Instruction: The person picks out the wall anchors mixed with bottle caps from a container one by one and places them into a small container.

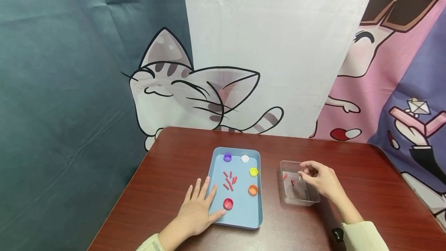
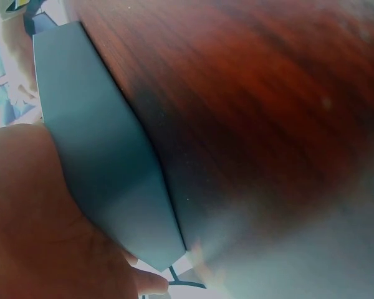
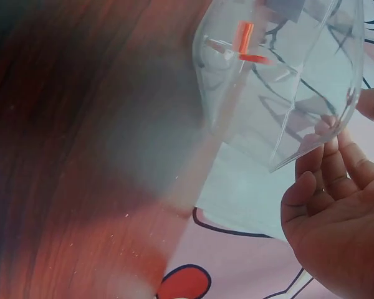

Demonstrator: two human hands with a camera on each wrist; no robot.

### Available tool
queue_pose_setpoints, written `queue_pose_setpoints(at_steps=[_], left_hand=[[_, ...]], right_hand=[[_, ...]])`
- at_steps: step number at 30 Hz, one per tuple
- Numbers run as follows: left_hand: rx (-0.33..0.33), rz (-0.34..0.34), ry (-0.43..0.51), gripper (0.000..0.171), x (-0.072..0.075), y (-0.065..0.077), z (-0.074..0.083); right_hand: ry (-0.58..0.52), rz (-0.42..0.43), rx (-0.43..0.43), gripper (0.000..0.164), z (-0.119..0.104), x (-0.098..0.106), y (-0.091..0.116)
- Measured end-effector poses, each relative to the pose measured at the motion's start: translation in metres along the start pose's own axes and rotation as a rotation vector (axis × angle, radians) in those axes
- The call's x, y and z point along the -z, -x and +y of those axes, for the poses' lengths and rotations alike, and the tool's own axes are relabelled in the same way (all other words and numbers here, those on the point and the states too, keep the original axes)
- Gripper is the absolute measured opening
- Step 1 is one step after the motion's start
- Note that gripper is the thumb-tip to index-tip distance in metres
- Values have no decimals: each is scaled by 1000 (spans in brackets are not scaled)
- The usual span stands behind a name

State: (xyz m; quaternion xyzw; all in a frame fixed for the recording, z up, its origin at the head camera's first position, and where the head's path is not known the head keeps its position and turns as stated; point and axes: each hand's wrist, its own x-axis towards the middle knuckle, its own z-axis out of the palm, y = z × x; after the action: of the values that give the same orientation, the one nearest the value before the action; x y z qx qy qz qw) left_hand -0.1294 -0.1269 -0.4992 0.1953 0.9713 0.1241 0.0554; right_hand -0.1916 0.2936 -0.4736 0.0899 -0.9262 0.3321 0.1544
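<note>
Fingers spread, my left hand (image 1: pixel 196 211) rests over the near left edge of a blue tray (image 1: pixel 240 216), its thumb tip close to a small red cup (image 1: pixel 228 203). Several short red sticks (image 1: pixel 229 183) lie scattered mid-tray. My right hand (image 1: pixel 322 179) is over the right side of a clear plastic box (image 1: pixel 302 201), fingers bent and thumb apart from the index finger. Nothing shows between those fingertips. Inside the box are a red stick (image 1: pixel 285 177) and another small red piece (image 1: pixel 293 182); the right wrist view shows an orange-red stick (image 3: pixel 244 38) through the wall.
Small cups stand along the tray: purple (image 1: pixel 227 157) and white (image 1: pixel 245 159) at the far end, yellow (image 1: pixel 253 172) and orange (image 1: pixel 253 190) on the right. Everything sits on a dark red-brown wooden table (image 1: pixel 167 173). A printed cloth (image 1: pixel 271 49) hangs behind it.
</note>
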Motion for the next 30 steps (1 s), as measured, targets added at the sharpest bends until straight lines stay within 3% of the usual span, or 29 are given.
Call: queue_pose_setpoints(at_steps=[13,19,30], left_hand=[[-1,2,3,84,-1,0,-1],[-8,3,5,84,0,-1,0],[-14,20,1,85,-4,-1,-2]], right_hand=[[-84,-34,12,19,-29,-21,-4],[-88,-27,75,19,-47,-37,-7],[-135,-113,29,23,-73,-61,-14]])
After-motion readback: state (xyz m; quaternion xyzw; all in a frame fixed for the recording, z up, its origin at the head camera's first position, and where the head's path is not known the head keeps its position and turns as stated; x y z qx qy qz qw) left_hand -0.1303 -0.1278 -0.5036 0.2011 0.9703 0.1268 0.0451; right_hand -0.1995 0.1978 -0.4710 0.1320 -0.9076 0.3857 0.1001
